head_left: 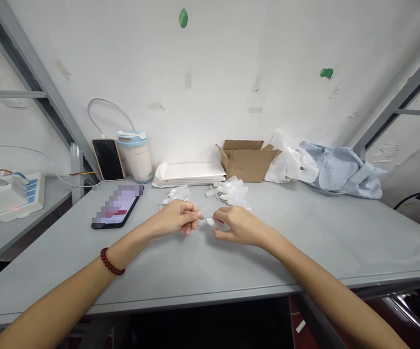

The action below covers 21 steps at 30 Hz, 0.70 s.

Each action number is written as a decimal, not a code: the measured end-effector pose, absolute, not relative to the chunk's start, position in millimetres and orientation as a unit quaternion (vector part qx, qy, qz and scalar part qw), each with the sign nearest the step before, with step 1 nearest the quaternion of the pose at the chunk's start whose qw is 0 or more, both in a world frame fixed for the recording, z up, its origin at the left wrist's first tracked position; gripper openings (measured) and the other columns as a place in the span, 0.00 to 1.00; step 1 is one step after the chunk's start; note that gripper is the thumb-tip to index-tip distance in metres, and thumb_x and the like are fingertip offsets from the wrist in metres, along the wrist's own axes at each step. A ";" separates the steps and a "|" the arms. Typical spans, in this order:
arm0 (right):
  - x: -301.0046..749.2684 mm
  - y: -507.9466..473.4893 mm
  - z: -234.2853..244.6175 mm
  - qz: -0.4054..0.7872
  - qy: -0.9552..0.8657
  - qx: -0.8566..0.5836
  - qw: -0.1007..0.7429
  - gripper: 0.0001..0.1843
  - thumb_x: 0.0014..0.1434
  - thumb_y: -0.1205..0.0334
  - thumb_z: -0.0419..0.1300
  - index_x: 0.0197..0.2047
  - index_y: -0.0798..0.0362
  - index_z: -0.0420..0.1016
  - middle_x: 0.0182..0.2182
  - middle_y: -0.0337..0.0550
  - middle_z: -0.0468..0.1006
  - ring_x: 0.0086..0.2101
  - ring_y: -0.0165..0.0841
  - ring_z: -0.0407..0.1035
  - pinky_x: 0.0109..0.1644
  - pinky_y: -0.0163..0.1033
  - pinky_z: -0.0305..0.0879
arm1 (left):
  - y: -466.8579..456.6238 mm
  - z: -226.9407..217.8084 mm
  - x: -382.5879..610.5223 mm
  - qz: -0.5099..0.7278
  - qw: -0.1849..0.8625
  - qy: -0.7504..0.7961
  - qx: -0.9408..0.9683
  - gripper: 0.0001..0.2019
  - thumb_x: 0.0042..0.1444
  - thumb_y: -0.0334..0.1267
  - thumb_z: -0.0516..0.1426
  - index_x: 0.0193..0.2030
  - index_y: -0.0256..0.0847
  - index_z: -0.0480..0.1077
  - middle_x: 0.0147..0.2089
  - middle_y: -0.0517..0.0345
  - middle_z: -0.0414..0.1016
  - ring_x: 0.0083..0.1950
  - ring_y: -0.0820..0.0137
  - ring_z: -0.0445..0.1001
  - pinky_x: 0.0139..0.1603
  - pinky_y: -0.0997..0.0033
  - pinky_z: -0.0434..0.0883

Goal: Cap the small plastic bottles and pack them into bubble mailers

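Observation:
My left hand point(179, 217) and my right hand point(237, 225) meet just above the middle of the grey table point(304, 242). Both are closed in a pinch on one small white item in a clear bag point(213, 223) stretched between them. My left wrist wears a dark red bead bracelet point(111, 262). Just beyond my hands lie two small heaps of similar white bagged items point(232, 191), with the smaller heap point(176, 194) to the left.
A phone point(117, 207) lies flat at the left. Against the wall stand a second phone point(108, 159), a white and blue cup point(136, 156), a stack of white trays point(190, 173), an open cardboard box point(248, 160), plastic bags point(290, 160) and a blue cloth point(341, 169). A power strip point(13, 194) sits on the side bench.

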State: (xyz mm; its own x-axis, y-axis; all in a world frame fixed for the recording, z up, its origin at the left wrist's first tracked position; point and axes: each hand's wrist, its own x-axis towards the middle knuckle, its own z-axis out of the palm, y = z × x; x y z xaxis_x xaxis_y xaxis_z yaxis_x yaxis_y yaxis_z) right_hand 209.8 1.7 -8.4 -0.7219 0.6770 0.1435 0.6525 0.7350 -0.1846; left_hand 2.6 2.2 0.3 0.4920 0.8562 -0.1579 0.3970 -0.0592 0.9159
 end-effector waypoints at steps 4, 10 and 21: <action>210.3 2.0 -9.4 0.056 -0.928 -0.353 0.108 0.08 0.55 0.61 0.56 0.28 0.56 0.67 0.23 0.35 0.63 0.21 0.23 0.47 0.24 0.32 0.40 | 2.8 2.1 4.2 0.218 0.491 0.464 0.704 0.12 0.53 0.43 0.54 0.26 0.36 0.66 0.22 0.62 0.68 0.20 0.76 0.65 0.23 0.76 0.61; 209.8 0.6 -8.7 0.041 -0.933 -0.338 0.111 0.10 0.55 0.62 0.56 0.26 0.57 0.69 0.23 0.36 0.63 0.21 0.23 0.47 0.24 0.33 0.40 | 1.9 0.5 5.3 0.200 0.459 0.480 0.721 0.12 0.52 0.43 0.54 0.25 0.37 0.65 0.19 0.63 0.68 0.19 0.76 0.64 0.23 0.75 0.60; 209.9 4.0 -19.0 -0.024 -0.945 -0.297 0.134 0.07 0.57 0.64 0.56 0.31 0.57 0.71 0.26 0.39 0.66 0.22 0.24 0.54 0.25 0.33 0.44 | 0.1 -1.0 6.8 0.191 0.459 0.477 0.724 0.11 0.52 0.42 0.54 0.24 0.37 0.65 0.17 0.64 0.67 0.19 0.76 0.64 0.23 0.76 0.60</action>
State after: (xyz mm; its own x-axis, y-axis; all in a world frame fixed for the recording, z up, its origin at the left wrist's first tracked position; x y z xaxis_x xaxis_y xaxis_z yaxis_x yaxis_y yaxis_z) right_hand 209.9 4.0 -19.0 -0.7875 0.5550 0.2679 0.5679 0.8224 -0.0343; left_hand 6.8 0.1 -1.0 0.4717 0.8668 -0.1620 0.5162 -0.1224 0.8477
